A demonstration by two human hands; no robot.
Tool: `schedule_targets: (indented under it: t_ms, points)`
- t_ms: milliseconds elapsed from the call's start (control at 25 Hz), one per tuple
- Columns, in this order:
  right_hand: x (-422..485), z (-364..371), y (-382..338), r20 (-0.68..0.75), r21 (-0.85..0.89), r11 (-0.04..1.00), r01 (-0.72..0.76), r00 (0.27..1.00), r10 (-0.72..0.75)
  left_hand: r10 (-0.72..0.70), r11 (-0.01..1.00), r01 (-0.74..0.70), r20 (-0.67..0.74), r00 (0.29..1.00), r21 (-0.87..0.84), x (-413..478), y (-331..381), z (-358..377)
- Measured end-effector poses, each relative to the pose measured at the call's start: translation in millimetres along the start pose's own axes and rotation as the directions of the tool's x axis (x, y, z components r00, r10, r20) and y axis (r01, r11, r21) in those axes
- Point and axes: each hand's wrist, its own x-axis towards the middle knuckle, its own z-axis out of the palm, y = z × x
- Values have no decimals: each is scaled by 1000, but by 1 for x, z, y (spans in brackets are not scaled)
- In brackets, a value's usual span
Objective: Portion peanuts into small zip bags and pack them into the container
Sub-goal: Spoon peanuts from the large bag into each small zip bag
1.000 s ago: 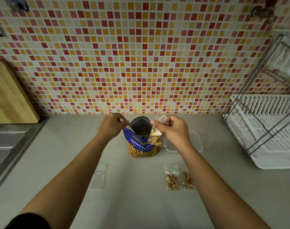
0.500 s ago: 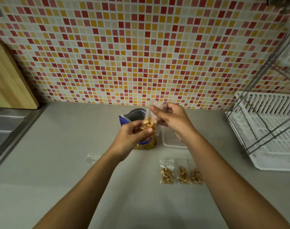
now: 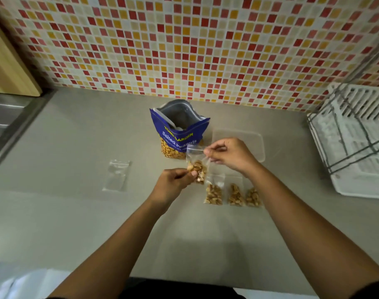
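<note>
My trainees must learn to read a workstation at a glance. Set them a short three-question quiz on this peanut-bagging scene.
1. How many filled zip bags lie on the counter?
2. True or false: the peanut pouch stands open.
3. The left hand holds the held bag at its peanuts. The right hand pinches: A its top edge, B its bottom corner, C nothing.
Key: 1 three; 2 true; 3 A.

L hand [image 3: 173, 180] + R hand [image 3: 229, 155] pinch filled zip bag [image 3: 198, 167] above counter [image 3: 65, 212].
</note>
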Motion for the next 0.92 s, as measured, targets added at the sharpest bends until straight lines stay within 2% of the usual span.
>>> schedule_targets:
  t_ms: [120, 200, 280, 360, 560, 680, 800, 920]
  points:
    - [10, 20, 40, -17, -251, 968, 30, 999, -35, -141, 985, 143, -29, 990, 92, 6, -33, 6]
    - [14, 32, 59, -24, -360, 933, 33, 999, -44, -172, 949, 196, -116, 978, 246, 10, -45, 12]
    - [18, 43, 73, -53, -432, 901, 30, 997, -59, -100, 883, 186, -214, 972, 430, 10, -50, 19]
    - [20, 51, 84, -60, -492, 870, 35, 995, -74, -44, 816, 195, -278, 959, 545, 10, -53, 23]
    - [21, 61, 89, -45, -642, 759, 105, 984, -174, 25, 689, 165, -250, 968, 705, 6, -57, 27]
    - [18, 62, 81, -117, -651, 749, 121, 959, -257, 132, 633, 100, -234, 963, 768, 5, -49, 17]
    - [11, 79, 64, -227, -575, 793, 202, 892, -392, 248, 658, 40, -267, 931, 752, 14, -38, -20]
    - [4, 123, 58, -175, -512, 823, 245, 909, -379, 297, 658, -22, -232, 926, 753, 25, -34, -73]
